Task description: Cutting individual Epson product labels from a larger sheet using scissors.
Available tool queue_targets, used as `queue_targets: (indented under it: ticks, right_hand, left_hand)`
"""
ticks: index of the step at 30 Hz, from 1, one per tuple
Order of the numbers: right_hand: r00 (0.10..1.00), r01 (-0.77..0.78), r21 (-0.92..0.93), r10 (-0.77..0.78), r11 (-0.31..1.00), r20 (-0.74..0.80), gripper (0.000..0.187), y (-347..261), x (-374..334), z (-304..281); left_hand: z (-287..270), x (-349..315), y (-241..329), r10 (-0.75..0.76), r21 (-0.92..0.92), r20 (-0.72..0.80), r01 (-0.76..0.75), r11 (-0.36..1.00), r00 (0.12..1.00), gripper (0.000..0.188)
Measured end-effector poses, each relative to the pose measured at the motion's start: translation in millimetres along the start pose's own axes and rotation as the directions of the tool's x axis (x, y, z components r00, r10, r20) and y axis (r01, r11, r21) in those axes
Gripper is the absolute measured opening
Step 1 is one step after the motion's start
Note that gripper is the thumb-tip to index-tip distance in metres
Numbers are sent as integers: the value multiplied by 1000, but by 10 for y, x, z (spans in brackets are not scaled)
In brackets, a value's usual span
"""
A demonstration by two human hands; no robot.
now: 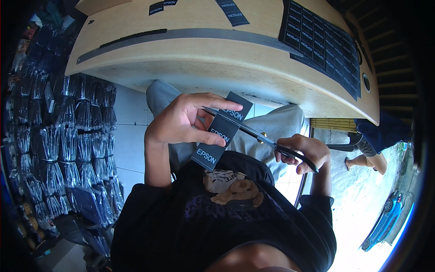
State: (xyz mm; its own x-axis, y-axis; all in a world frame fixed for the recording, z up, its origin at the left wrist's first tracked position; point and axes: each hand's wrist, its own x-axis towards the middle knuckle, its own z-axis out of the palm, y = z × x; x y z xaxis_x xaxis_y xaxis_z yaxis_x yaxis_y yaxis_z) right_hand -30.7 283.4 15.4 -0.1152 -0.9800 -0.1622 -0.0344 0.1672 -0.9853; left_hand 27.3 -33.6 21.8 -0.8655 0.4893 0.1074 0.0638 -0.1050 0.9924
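Observation:
My left hand (183, 119) pinches a dark strip of printed labels (223, 129) between thumb and fingers, above my lap. The strip slants, with its upper end tilted to the right. In my right hand (310, 152) is a pair of scissors (247, 129) with black handles, the fingers wrapped round them. The long blades lie across the strip between two labels, their tips close to my left fingers. How far the cut goes I cannot tell.
Ahead is a wooden table (204, 56) bearing a dark sheet of labels (319, 43), a shorter strip (232, 12), small loose pieces (156, 9) and a long metal ruler (190, 34). Bundles in clear plastic (50, 145) are stacked at left. At right, another person (374, 156) stands outside near a blue car (384, 220).

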Motion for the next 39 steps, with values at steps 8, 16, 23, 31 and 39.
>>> queue_targets:
  ticks: [8, 16, 23, 31, 39]
  right_hand:
    - [1000, 5, -2, -5, 1000, 11, 72, 23, 1, 1]
    - [1000, -3, 22, 3, 1000, 1, 70, 8, 16, 14]
    - [1000, -2, 20, 2, 1000, -7, 69, 50, 13, 17]
    - [1000, -9, 32, 10, 999, -25, 67, 40, 7, 47]
    - [998, -43, 40, 44, 998, -41, 64, 43, -10, 86]
  left_hand:
    - [-5, -6, -13, 14, 50, -2, -13, 999, 1000, 62]
    - [10, 7, 10, 6, 25, -23, -6, 1000, 1000, 67]
    - [-2, 2, -41, 24, 29, -19, -24, 999, 1000, 70]
    - [-6, 2, -31, -9, 18, -18, 9, 1000, 1000, 71]
    - [-23, -22, -14, -63, -41, 0, 63, 997, 998, 67]
